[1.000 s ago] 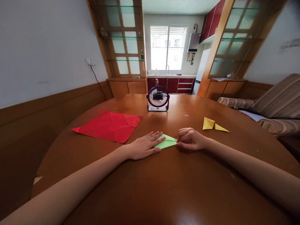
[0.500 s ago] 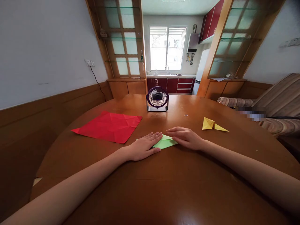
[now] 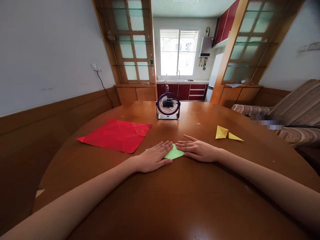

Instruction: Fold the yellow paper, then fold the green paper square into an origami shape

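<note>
A folded sheet of light green paper (image 3: 174, 153) lies flat on the wooden table (image 3: 165, 200) in front of me. My left hand (image 3: 155, 157) rests flat over its left part, fingers stretched out and together, thumb toward me. Only a small tip of green shows beyond that hand on the left. From the other side my right hand (image 3: 196, 149) lies with outstretched fingers over the paper's right end, its index finger spread away from the rest. Both palms hide much of the folded shape, so its outline cannot be fully seen.
To the left lies a creased red paper sheet (image 3: 116, 135). A small purple fan (image 3: 168, 105) stands behind my hands. On the right sits a folded yellow paper piece (image 3: 222, 132). A striped sofa (image 3: 295, 110) is beyond the table's right edge.
My right hand has flattened and slid slightly left, covering more of the green paper's right end, with its fingers more spread. The left hand has stayed nearly in place.
</note>
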`<state>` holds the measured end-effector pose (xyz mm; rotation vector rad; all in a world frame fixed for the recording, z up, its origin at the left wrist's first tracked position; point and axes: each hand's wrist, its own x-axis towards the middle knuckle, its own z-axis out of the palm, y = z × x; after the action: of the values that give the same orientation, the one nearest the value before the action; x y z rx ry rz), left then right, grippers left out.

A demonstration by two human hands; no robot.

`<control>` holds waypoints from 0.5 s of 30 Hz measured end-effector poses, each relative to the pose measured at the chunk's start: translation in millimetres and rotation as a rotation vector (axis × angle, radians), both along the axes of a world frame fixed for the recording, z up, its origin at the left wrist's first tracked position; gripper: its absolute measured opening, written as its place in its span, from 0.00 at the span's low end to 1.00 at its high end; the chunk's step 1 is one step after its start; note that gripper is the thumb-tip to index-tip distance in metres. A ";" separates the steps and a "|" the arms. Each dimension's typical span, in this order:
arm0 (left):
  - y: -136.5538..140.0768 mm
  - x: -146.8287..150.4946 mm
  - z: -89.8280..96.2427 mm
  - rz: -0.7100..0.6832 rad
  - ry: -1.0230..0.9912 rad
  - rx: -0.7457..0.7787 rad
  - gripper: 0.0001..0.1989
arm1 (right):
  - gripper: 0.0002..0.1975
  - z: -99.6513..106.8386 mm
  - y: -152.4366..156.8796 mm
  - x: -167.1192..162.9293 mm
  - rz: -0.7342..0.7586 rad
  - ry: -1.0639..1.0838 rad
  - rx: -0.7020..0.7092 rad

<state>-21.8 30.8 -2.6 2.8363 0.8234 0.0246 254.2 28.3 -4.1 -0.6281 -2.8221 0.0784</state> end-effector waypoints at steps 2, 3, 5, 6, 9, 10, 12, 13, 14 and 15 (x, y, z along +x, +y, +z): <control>0.3 -0.7 -0.9 0.004 -0.005 0.019 0.34 | 0.21 1.7 2.2 4.9 0.018 0.030 0.052; 0.8 -1.2 -1.9 -0.001 -0.012 0.032 0.33 | 0.19 2.0 3.5 7.3 0.030 0.052 0.081; 2.1 -2.1 -4.3 -0.017 -0.025 0.058 0.33 | 0.15 2.4 5.5 11.5 0.062 0.097 0.134; 2.7 -2.4 -5.2 -0.023 -0.030 0.065 0.32 | 0.14 2.8 6.2 13.0 0.076 0.119 0.156; 2.9 -2.2 -5.9 -0.024 -0.038 0.060 0.32 | 0.11 5.1 6.2 15.1 0.101 0.182 0.197; 2.6 -1.9 -5.6 -0.017 -0.034 0.050 0.32 | 0.12 6.0 5.8 15.2 0.105 0.195 0.204; 1.6 -1.6 -4.7 0.004 -0.021 0.026 0.33 | 0.14 7.0 4.9 15.4 0.112 0.212 0.210; 1.2 -1.6 -4.4 0.011 -0.014 0.016 0.33 | 0.16 6.8 4.7 15.7 0.107 0.222 0.210; 0.9 -1.9 -4.4 0.015 -0.025 0.023 0.34 | 0.18 6.3 4.8 16.2 0.089 0.239 0.208; 0.8 -2.4 -4.6 0.007 -0.045 0.038 0.33 | 0.21 5.5 5.1 16.9 0.058 0.261 0.203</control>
<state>-24.2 31.6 -7.2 2.8572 0.8315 0.1058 271.1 33.3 1.4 -0.4538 -2.5537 -0.1074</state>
